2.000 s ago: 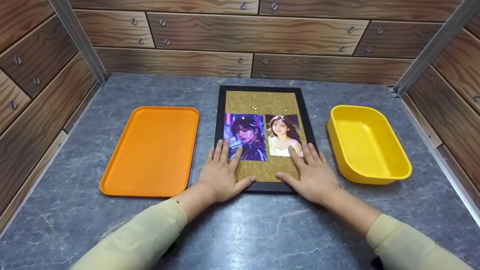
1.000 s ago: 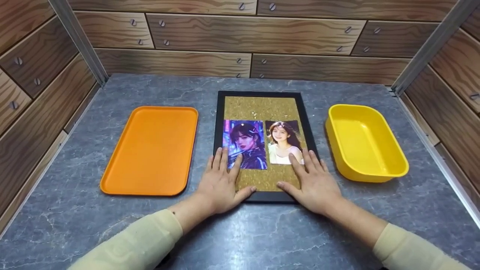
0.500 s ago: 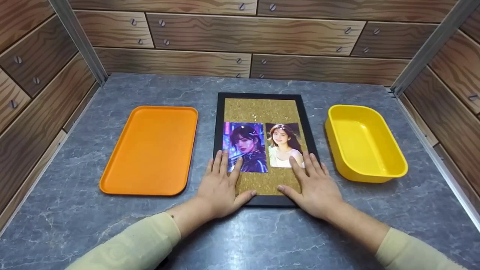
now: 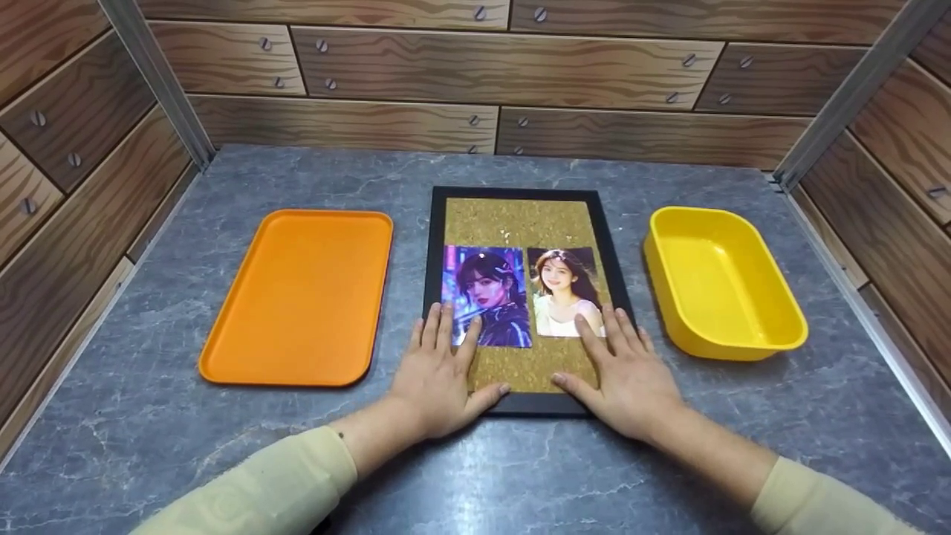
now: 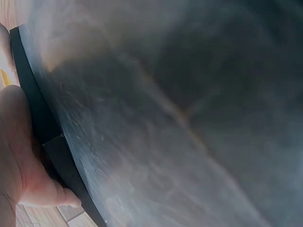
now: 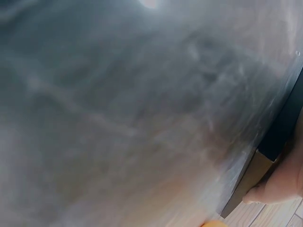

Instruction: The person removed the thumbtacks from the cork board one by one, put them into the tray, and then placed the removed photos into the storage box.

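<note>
A cork board (image 4: 516, 221) in a black frame (image 4: 520, 195) lies flat in the middle of the table. Two photo prints lie side by side on the cork: a purple-blue neon portrait print (image 4: 494, 286) and a brighter portrait print (image 4: 561, 293) of a person in white. My left hand (image 4: 437, 383) rests on the near left corner, fingers straight and spread over the frame's side. On the near right corner my right hand (image 4: 633, 385) lies the same way. Both thumbs point inward along the near edge. In the left wrist view the frame's dark edge (image 5: 35, 104) runs beside the palm.
An orange tray (image 4: 297, 297) lies to the left of the board. To the right stands a yellow deep container (image 4: 728, 290). Wood-pattern walls (image 4: 505, 67) close off the back and sides of the grey marbled table (image 4: 475, 483).
The framed board, with both prints on it, has slid toward me over the table, and both hands have moved back with it. The tray and the container stay where they were.
</note>
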A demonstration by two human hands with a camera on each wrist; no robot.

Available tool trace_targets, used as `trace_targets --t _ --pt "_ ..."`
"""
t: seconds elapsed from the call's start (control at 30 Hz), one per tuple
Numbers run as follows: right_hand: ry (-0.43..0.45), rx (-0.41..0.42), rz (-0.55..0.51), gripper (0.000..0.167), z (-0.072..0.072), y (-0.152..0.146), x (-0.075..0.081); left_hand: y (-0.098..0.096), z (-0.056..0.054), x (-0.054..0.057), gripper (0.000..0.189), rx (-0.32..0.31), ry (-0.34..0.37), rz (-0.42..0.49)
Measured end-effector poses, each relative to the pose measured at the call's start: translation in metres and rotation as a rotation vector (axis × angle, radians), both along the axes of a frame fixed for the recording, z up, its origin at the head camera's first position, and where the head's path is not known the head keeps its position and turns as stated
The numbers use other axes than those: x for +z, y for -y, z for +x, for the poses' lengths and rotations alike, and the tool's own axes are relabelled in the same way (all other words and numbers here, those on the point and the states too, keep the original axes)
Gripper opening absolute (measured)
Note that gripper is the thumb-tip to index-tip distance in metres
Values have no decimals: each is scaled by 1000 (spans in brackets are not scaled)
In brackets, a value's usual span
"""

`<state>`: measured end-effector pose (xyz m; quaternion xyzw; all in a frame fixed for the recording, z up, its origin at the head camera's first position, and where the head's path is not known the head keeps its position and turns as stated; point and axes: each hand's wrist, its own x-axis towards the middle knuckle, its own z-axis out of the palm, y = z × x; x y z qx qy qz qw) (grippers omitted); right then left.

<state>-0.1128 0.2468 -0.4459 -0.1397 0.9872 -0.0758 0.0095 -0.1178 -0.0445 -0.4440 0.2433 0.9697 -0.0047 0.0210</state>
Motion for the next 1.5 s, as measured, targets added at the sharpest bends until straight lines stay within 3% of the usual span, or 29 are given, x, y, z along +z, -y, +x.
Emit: trace_targets --t 0.5,0.83,1.0,1.5 --pt "25 4 -32 99 7 -3 1 0 4 -1 102 -9 37 -3" --pt "68 3 -75 103 8 -10 4 -1 3 7 104 -5 64 -14" --pt "39 5 -92 101 9 -14 8 -1 1 10 105 -14 58 -18" --pt "-119 366 -77 94 -2 3 10 0 0 11 106 -29 16 -57"
